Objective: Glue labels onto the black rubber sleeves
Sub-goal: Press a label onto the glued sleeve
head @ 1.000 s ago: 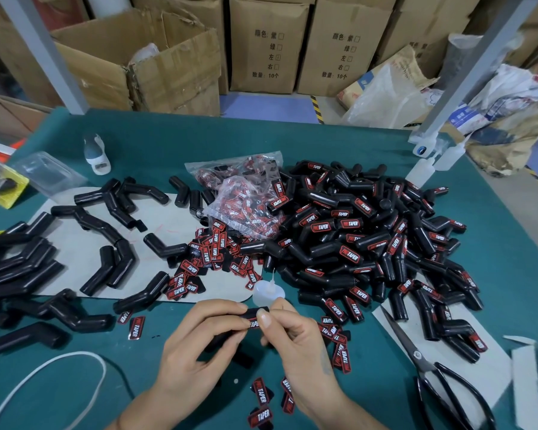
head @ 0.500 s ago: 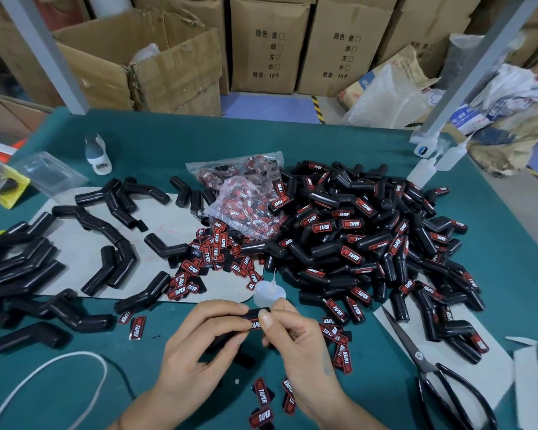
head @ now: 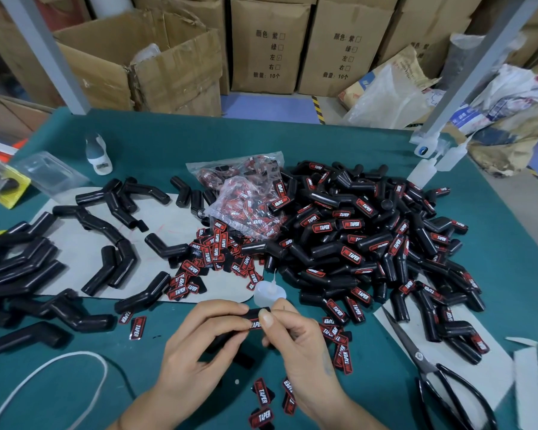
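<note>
Stock as I read it on the green table [head: 354, 144], left to right, every place taken from the glue bottle [head: 269, 293].

1. Unlabelled sleeves [head: 28, 268]: far left of the bottle, loose, some lying on a grey mat [head: 84, 243].
2. White cord [head: 44, 373]: left of the bottle and nearer me.
3. Loose labels [head: 210, 254]: red and black, scattered just left of the bottle and beyond it.
4. Left hand [head: 199, 346]: below the bottle and slightly left, fingers curled round the held sleeve [head: 255, 313].
5. Held sleeve: directly below the bottle, raised off the table between both hands, a label [head: 255, 324] on its near face.
6. Right hand [head: 295, 342]: below the bottle and slightly right, thumb and fingers pinching the sleeve's end, thumb at the label.
7. Bag of labels [head: 246, 197]: beyond the bottle.
8. Labelled sleeves [head: 370, 243]: a large heap to the right of the bottle.
9. Scissors [head: 441, 377]: far right of the bottle, nearer me, blades lying on grey card.
</note>
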A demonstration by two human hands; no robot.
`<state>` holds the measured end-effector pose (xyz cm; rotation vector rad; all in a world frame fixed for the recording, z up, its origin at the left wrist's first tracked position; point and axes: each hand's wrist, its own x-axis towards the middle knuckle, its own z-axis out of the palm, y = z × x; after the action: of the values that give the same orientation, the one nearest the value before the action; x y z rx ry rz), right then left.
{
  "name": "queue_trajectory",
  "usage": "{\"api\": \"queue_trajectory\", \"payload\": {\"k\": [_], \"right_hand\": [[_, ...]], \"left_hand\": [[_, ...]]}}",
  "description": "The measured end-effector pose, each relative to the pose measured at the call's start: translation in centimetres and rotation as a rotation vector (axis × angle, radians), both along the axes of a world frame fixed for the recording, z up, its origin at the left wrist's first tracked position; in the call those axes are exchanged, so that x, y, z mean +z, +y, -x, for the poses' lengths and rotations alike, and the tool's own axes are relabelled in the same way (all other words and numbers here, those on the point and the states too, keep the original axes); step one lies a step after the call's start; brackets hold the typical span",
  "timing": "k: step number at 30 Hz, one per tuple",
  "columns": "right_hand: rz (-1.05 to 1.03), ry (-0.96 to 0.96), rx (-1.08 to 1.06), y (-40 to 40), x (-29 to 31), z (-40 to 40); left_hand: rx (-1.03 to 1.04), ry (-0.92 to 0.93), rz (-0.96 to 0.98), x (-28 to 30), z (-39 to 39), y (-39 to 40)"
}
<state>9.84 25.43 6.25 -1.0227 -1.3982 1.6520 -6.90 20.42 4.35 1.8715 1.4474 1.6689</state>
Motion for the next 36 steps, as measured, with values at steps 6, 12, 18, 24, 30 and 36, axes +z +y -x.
{"api": "queue_trajectory", "payload": {"k": [6, 12, 18, 24, 30, 36], "right_hand": [[0.002, -0.002, 0.011, 0.02, 0.12, -0.08], [0.003, 0.006, 0.014, 0.02, -0.09, -0.15], [-0.011, -0.017, -0.005, 0.03, -0.13, 0.03], [-0.008, -0.012, 0.006, 0.04, -0.19, -0.06], [-0.021, -0.008, 0.011, 0.01, 0.06, -0.07], [-0.015, -0.006, 0.01, 0.04, 0.08, -0.1]], "left_hand": [[0.0, -0.007, 0.001, 0.03, -0.04, 0.02], [0.002, -0.007, -0.005, -0.01, -0.06, 0.02], [0.004, -0.011, -0.001, 0.06, -0.06, 0.02], [0.001, -0.01, -0.002, 0.07, 0.03, 0.04], [0.004, 0.0, 0.002, 0.1, 0.0, -0.05], [0.001, -0.002, -0.002, 0.17, -0.07, 0.05]]}}
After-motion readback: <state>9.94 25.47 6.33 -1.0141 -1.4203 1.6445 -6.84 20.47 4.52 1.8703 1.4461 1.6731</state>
